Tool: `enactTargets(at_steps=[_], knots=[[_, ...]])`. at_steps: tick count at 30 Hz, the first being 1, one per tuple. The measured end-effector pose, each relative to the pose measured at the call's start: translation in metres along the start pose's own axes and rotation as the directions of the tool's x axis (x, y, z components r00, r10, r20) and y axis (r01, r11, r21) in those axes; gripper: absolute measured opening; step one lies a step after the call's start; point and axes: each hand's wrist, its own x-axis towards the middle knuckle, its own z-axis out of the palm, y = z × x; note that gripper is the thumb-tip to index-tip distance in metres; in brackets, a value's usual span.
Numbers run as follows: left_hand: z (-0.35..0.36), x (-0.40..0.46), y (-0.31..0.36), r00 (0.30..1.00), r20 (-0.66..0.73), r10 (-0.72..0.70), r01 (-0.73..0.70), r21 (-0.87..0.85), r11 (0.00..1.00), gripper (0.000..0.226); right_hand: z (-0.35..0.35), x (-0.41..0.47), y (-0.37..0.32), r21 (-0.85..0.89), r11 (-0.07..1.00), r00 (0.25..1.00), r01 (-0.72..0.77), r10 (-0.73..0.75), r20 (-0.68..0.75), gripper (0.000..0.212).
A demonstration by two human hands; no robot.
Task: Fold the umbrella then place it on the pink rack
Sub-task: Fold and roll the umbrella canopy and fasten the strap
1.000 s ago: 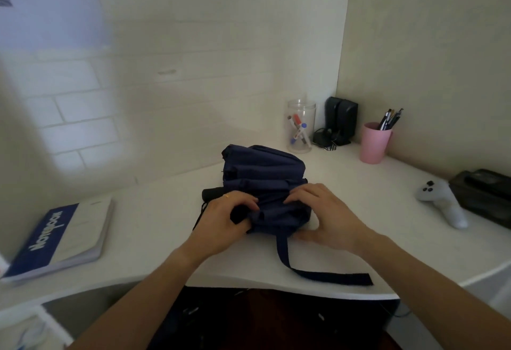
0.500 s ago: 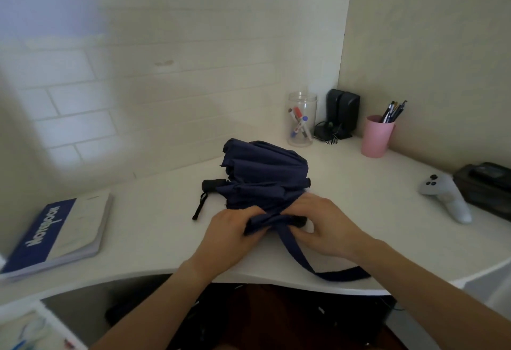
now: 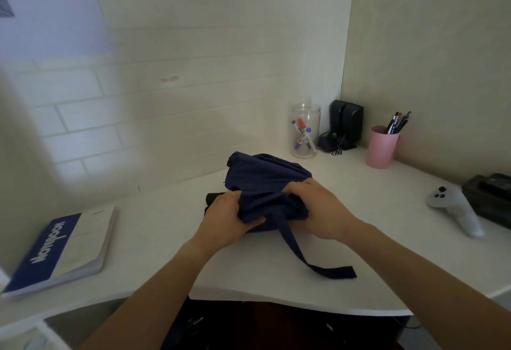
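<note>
A collapsed navy umbrella (image 3: 265,175) lies on the white desk (image 3: 154,228), its fabric loosely bunched. Its black handle (image 3: 214,198) pokes out to the left, partly behind my left hand. My left hand (image 3: 229,219) grips the near left side of the fabric. My right hand (image 3: 320,208) presses and holds the near right side. The navy closing strap (image 3: 298,252) trails from between my hands toward the desk's front edge, lying flat. No pink rack is in view.
A blue and white notebook (image 3: 63,250) lies at the left. At the back right stand a clear jar of markers (image 3: 304,131), black speakers (image 3: 347,122) and a pink cup of pens (image 3: 381,146). A white game controller (image 3: 456,208) and a black box (image 3: 492,197) sit at the right.
Both hands have shifted over the bunched fabric, gathering it from the near end and then further up the sides. The strap's loose end has swung across the desk front.
</note>
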Motion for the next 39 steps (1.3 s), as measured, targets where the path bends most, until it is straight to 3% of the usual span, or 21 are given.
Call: enactTargets(at_steps=[2, 4, 7, 10, 12, 14, 16, 18, 21, 22, 24, 26, 29, 33, 37, 39], knots=[[-0.003, -0.004, -0.003, 0.996, 0.054, 0.068, -0.064, -0.066, 0.996, 0.04, 0.0, -0.001, 0.002, -0.073, 0.997, 1.0, 0.009, -0.008, 0.02, 0.039], [-0.005, -0.009, -0.006, 0.984, 0.093, 0.151, -0.146, -0.06, 0.987, 0.045, 0.001, -0.004, 0.003, -0.042, 0.999, 1.0, 0.01, -0.009, 0.018, 0.033], [-0.007, -0.019, -0.01, 0.951, 0.103, 0.293, -0.303, 0.101, 0.948, 0.032, 0.004, -0.015, 0.004, 0.049, 0.997, 0.997, 0.063, -0.065, 0.029, 0.029], [-0.008, -0.03, -0.015, 0.907, 0.099, 0.409, -0.421, 0.261, 0.869, 0.039, 0.003, -0.029, 0.008, 0.087, 0.993, 0.993, 0.074, -0.081, 0.081, 0.034], [-0.006, -0.039, -0.018, 0.904, 0.062, 0.423, -0.425, 0.249, 0.871, 0.042, -0.001, -0.038, 0.008, 0.164, 0.986, 0.995, 0.016, -0.032, 0.096, 0.039], [0.0, -0.047, -0.02, 0.925, -0.006, 0.381, -0.373, 0.191, 0.908, 0.04, 0.002, -0.041, 0.006, 0.276, 0.958, 0.996, -0.083, 0.091, -0.017, 0.041], [0.007, -0.05, -0.019, 0.964, -0.073, 0.256, -0.251, 0.077, 0.965, 0.042, 0.007, -0.038, 0.005, 0.378, 0.898, 0.924, -0.223, 0.319, -0.211, 0.035], [0.011, -0.052, -0.018, 0.994, -0.063, 0.085, -0.088, -0.047, 0.995, 0.048, 0.011, -0.033, 0.001, 0.471, 0.792, 0.832, -0.39, 0.522, -0.189, 0.033], [0.008, -0.054, -0.017, 0.994, 0.074, -0.085, 0.098, -0.197, 0.975, 0.06, 0.021, -0.032, 0.004, 0.428, 0.808, 0.867, -0.405, 0.488, -0.1, 0.045], [0.005, -0.054, -0.017, 0.984, 0.11, -0.142, 0.17, -0.312, 0.935, 0.062, 0.021, -0.033, 0.004, 0.402, 0.832, 0.881, -0.382, 0.459, -0.113, 0.045], [-0.006, -0.052, -0.008, 0.933, 0.181, -0.312, 0.357, -0.587, 0.727, 0.058, 0.019, -0.034, 0.007, 0.372, 0.867, 0.899, -0.332, 0.41, -0.152, 0.045], [-0.009, -0.049, -0.002, 0.876, 0.221, -0.429, 0.45, -0.697, 0.559, 0.055, 0.016, -0.034, 0.008, 0.383, 0.883, 0.926, -0.274, 0.349, -0.144, 0.046], [-0.007, -0.047, 0.003, 0.854, 0.255, -0.453, 0.49, -0.686, 0.537, 0.059, 0.012, -0.035, 0.007, 0.601, 0.766, 0.936, -0.23, 0.344, -0.08, 0.044], [-0.013, -0.049, 0.005, 0.879, 0.228, -0.419, 0.426, -0.77, 0.475, 0.025, 0.002, -0.04, 0.009, 0.816, 0.531, 0.922, -0.227, 0.387, 0.005, 0.03], [-0.019, -0.055, 0.006, 0.912, 0.225, -0.343, 0.359, -0.842, 0.403, 0.022, -0.002, -0.041, 0.009, 0.769, 0.582, 0.934, -0.267, 0.351, 0.059, 0.022], [-0.019, -0.058, 0.007, 0.927, 0.231, -0.295, 0.336, -0.862, 0.38, 0.027, -0.001, -0.039, 0.004, 0.681, 0.686, 0.94, -0.257, 0.342, 0.01, 0.034]])
